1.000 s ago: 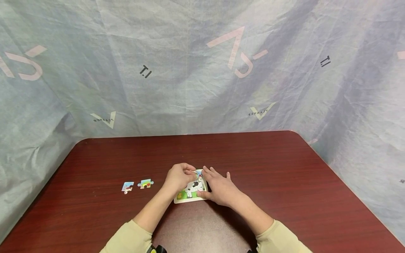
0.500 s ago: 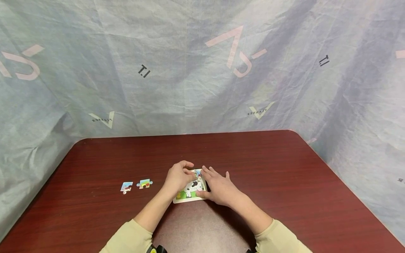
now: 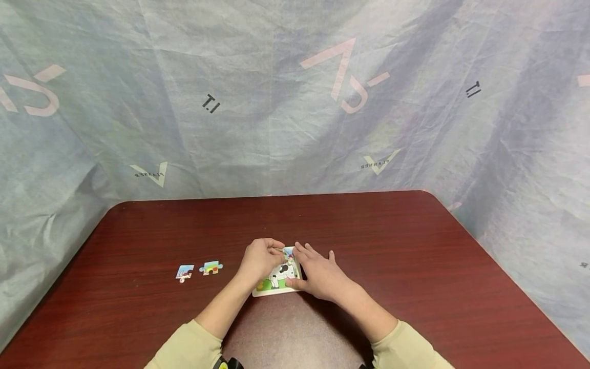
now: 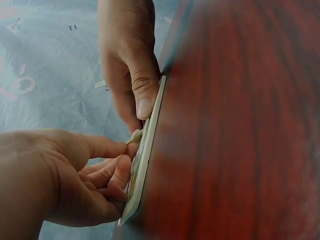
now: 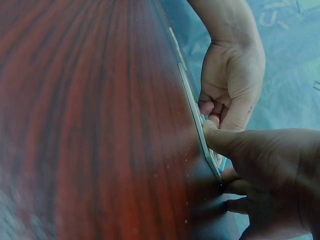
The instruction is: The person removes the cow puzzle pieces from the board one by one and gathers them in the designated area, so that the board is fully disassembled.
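A small jigsaw puzzle board (image 3: 276,292) with a pale rim and a cow picture lies flat near the middle of the table. My left hand (image 3: 259,260) is over its upper left part, pinching a puzzle piece (image 4: 134,136) between thumb and fingers; in the left wrist view the piece sits tilted against the board's surface. Flat across the right side rests my right hand (image 3: 322,274). Its thumb (image 5: 216,137) presses on the board, while the other fingers stretch along the far right edge. The hands hide part of the picture.
Left of the board lie two loose puzzle pieces, one blue and white (image 3: 185,272), the other blue, yellow and green (image 3: 211,267). Dark red wood-grain covers the table (image 3: 392,246). Behind it hangs a grey printed cloth (image 3: 272,102).
The left index finger lifted a little and came down again while the pinch shifted slightly on the piece. The right hand, board and loose pieces have stayed in place.
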Tool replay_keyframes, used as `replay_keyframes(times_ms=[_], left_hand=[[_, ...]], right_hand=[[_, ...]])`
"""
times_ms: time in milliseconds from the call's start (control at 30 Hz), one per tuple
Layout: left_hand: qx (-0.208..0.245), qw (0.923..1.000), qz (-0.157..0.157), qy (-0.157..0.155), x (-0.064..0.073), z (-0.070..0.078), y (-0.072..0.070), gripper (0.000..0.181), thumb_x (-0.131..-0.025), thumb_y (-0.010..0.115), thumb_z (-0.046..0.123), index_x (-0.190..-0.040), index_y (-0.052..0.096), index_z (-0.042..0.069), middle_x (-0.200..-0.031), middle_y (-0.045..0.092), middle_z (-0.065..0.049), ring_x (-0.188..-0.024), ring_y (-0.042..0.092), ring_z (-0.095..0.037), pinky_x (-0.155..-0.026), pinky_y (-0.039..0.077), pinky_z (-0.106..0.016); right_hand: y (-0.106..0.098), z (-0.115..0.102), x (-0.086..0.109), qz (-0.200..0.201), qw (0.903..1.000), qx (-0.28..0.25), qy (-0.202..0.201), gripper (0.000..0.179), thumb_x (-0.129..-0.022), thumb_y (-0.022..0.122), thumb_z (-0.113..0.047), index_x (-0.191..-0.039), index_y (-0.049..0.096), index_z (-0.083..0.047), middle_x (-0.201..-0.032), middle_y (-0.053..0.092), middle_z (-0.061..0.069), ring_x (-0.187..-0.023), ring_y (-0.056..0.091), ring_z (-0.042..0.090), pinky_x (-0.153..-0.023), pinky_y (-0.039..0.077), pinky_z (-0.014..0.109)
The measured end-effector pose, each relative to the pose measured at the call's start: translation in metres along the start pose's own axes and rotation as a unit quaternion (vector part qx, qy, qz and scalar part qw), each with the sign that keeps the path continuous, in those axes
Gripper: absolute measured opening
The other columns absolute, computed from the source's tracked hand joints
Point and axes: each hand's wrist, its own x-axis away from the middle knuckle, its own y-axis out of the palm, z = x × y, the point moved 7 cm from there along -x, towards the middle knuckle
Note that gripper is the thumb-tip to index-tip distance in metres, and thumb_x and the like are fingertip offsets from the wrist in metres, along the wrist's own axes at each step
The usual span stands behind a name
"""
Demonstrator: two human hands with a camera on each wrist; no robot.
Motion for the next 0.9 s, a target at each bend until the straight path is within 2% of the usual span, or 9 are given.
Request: replay_keyframes(times_ms=[267, 533, 900], left_hand=[[0.011, 0.9999, 0.007, 0.0, 0.001, 0.0, -0.003, 0.023, -0.087, 0.074, 0.002, -0.111, 0.073, 0.001, -0.082, 0.071, 0.0, -0.075, 0.063, -0.012, -0.066, 0.051, -0.029], [0.049, 0.9988, 0.002, -0.004, 0.004, -0.006, -0.009, 0.025, -0.087, 0.073, 0.002, -0.112, 0.072, 0.0, -0.083, 0.072, -0.002, -0.066, 0.061, -0.015, -0.055, 0.046, -0.025], [0.046, 0.9987, 0.018, -0.013, 0.011, -0.019, -0.031, 0.025, -0.086, 0.075, 0.004, -0.111, 0.072, 0.001, -0.084, 0.072, -0.002, -0.078, 0.066, -0.016, -0.069, 0.052, -0.03]], right_hand=[[0.001, 0.002, 0.0, -0.001, 1.0, -0.004, -0.004, 0.078, -0.094, 0.068, -0.051, -0.153, 0.042, -0.007, -0.161, 0.034, 0.012, -0.148, 0.029, 0.033, -0.104, 0.023, 0.077], [0.0, 0.001, 0.0, -0.004, 1.0, -0.007, -0.004, 0.078, -0.094, 0.068, -0.05, -0.153, 0.042, -0.007, -0.161, 0.033, 0.012, -0.148, 0.029, 0.033, -0.105, 0.021, 0.077], [0.001, 0.001, -0.001, -0.002, 0.9999, -0.011, -0.001, 0.079, -0.093, 0.069, -0.05, -0.153, 0.042, -0.006, -0.161, 0.034, 0.012, -0.148, 0.029, 0.034, -0.106, 0.022, 0.076]])
